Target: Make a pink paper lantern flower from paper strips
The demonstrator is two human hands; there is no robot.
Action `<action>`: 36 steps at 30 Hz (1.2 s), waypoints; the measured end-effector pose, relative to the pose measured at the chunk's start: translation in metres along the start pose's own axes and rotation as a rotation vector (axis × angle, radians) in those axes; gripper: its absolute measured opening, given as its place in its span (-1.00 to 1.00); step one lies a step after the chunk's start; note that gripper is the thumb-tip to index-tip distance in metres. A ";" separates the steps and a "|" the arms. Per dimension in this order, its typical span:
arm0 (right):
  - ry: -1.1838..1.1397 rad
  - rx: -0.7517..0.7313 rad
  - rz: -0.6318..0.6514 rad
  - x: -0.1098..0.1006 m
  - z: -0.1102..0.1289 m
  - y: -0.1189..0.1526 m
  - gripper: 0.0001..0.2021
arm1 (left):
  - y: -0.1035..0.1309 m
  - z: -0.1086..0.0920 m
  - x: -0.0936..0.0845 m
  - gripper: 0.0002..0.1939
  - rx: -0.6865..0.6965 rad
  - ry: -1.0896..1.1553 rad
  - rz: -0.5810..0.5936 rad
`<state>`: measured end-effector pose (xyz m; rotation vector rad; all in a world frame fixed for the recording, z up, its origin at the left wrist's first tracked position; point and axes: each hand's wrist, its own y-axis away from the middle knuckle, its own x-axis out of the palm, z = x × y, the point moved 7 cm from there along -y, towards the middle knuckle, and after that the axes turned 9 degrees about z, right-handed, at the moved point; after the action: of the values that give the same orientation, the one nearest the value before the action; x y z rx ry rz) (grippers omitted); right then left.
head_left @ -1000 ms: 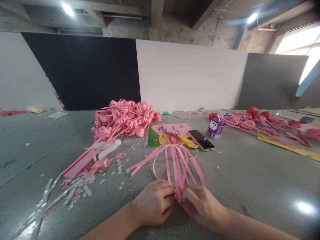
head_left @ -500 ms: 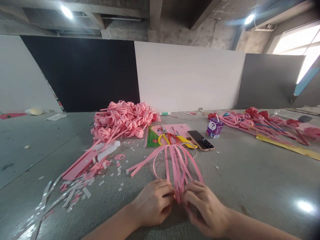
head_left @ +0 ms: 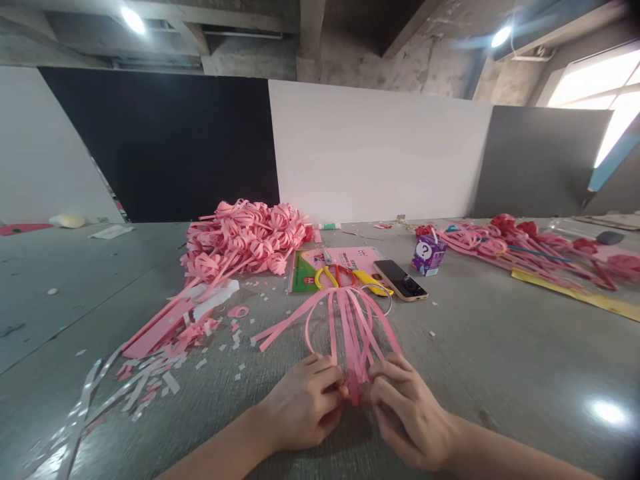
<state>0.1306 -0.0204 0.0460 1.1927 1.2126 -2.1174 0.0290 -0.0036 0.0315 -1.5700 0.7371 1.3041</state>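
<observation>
A bunch of pink paper strips (head_left: pixel 353 333) fans out from its near end across the grey table. My left hand (head_left: pixel 311 400) is closed with its fingertips pinching that near end from the left. Opposite it, my right hand (head_left: pixel 409 408) has its fingers curled and pressed together on the right side of the same end. The fingertips partly hide where the strips meet. Just beyond the strips' far ends lie scissors with yellow and red handles (head_left: pixel 326 276), a yellow cutter (head_left: pixel 373 283) and a thin metal ring (head_left: pixel 390 303).
A heap of curled pink paper pieces (head_left: pixel 245 237) stands at the back left, with scraps (head_left: pixel 173 383) in front. A phone (head_left: pixel 400 280), a purple drink carton (head_left: pixel 429 253) and a pink-and-green packet (head_left: pixel 303 273) lie ahead. Pink and red paper flowers (head_left: pixel 505 243) spread at the right.
Both hands keep their grip at the near end of the strips, with only slight finger movement. The strips at the right have drawn slightly inward.
</observation>
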 end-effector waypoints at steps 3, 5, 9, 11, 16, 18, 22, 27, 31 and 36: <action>-0.028 0.068 -0.105 -0.014 -0.008 0.001 -0.84 | 0.000 0.000 -0.001 -0.89 0.003 0.005 -0.017; -0.049 0.151 -0.187 -0.025 -0.018 0.002 -0.80 | 0.000 0.001 -0.002 -0.88 -0.001 0.008 -0.025; -0.021 0.333 -0.262 -0.034 -0.042 0.002 -0.85 | 0.000 0.001 -0.007 -0.86 -0.021 -0.001 -0.067; 0.028 0.363 -0.209 -0.030 -0.051 -0.002 -0.89 | 0.000 0.003 -0.008 -0.86 -0.050 -0.010 -0.093; 0.100 0.310 -0.005 -0.007 -0.062 -0.007 -0.73 | 0.001 0.008 -0.008 -0.85 -0.111 -0.021 -0.118; 0.130 0.296 0.043 -0.002 -0.063 -0.007 -0.68 | 0.001 0.008 -0.007 -0.84 -0.115 -0.021 -0.112; 0.182 0.357 -0.022 -0.008 -0.068 -0.007 -0.72 | 0.000 0.008 -0.008 -0.83 -0.123 -0.028 -0.121; 0.104 0.426 0.053 -0.003 -0.075 -0.007 -0.84 | 0.000 0.009 -0.008 -0.83 -0.133 -0.040 -0.110; 0.083 0.446 0.042 -0.001 -0.077 -0.005 -0.85 | 0.000 0.009 -0.007 -0.82 -0.137 -0.052 -0.101; -0.032 0.551 -0.041 -0.008 -0.084 -0.003 -0.87 | 0.001 0.009 -0.007 -0.81 -0.149 -0.048 -0.105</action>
<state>0.1725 0.0512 0.0332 1.3460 0.6524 -2.5833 0.0229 0.0041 0.0377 -1.6662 0.5304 1.3392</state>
